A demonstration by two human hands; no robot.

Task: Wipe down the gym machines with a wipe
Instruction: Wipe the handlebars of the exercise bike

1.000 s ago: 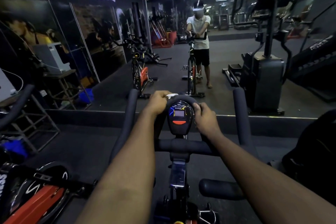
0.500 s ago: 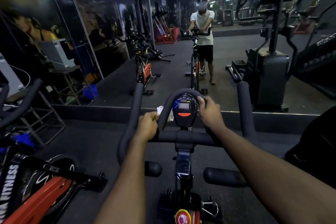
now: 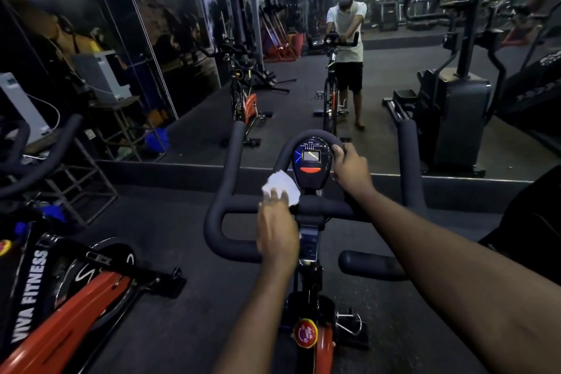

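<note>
Both hands are on the black foam-padded handlebar [image 3: 218,191] of the exercise bike before us. Our left hand [image 3: 277,231] lies flat, fingers extended, pressing a crumpled white wipe [image 3: 280,187] against the horizontal crossbar just left of the centre post; the wipe protrudes beyond the fingertips and sits just beside the lower left edge of the oval black console [image 3: 311,161]. Our right hand [image 3: 349,164] is closed around the right side of the curved loop bar that frames the console, thumb side near the top of the loop. The console shows a small lit screen and a red-orange button beneath it. Below the crossbar we note the bike's stem and a round red and yellow knob [image 3: 305,332] on the frame. To our left stands a second bike with an orange frame [image 3: 69,307] and a black panel lettered "VIVA FITNESS". Ahead, a wall mirror [image 3: 182,55] reflects the person in a white shirt and dark shorts [image 3: 347,48] at the same bike. A dark stepper machine [image 3: 452,112] appears at right in the mirror.
</note>
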